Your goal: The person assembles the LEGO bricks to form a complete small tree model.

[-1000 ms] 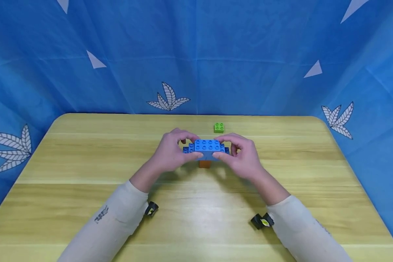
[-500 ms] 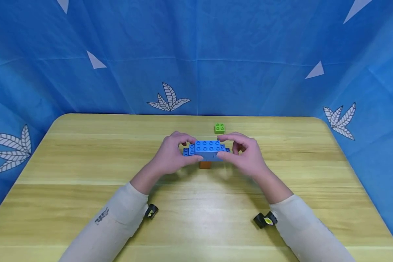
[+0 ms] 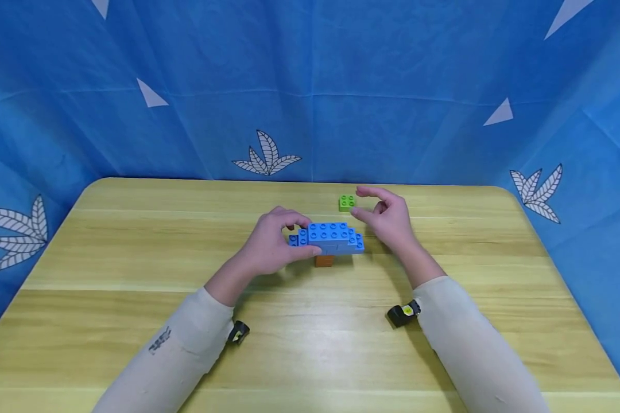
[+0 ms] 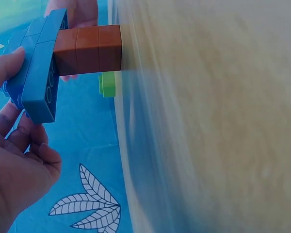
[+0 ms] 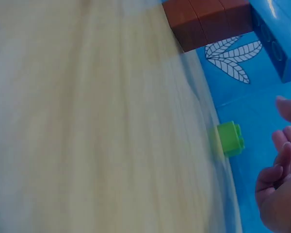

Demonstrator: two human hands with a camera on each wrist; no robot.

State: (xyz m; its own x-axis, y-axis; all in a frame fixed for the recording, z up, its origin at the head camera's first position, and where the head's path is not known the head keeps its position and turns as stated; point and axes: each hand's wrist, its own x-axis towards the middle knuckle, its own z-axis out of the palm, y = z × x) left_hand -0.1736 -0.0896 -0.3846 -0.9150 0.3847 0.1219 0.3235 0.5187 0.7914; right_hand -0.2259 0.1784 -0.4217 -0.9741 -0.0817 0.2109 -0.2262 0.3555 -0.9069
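In the middle of the table stands a toy-brick build: stepped blue bricks [image 3: 328,234] on top of a stack of brown bricks [image 4: 87,49]. With thumb and fingers my left hand [image 3: 271,241] grips the left part of the blue bricks. My right hand [image 3: 390,221] is off the build, to its right and farther back, thumb and index finger spread apart with nothing between them. Just left of those fingertips a small green brick [image 3: 347,203] with studs on top sits on the table. The right wrist view shows the green brick [image 5: 230,139] apart from the fingers.
The wooden table [image 3: 134,332] has its back edge just behind the green brick. A blue cloth [image 3: 392,132] with printed leaves and white triangles hangs behind and at the sides.
My right hand has let go of the blue bricks and moved back and right, beside the green brick. My left hand keeps its hold on the build.
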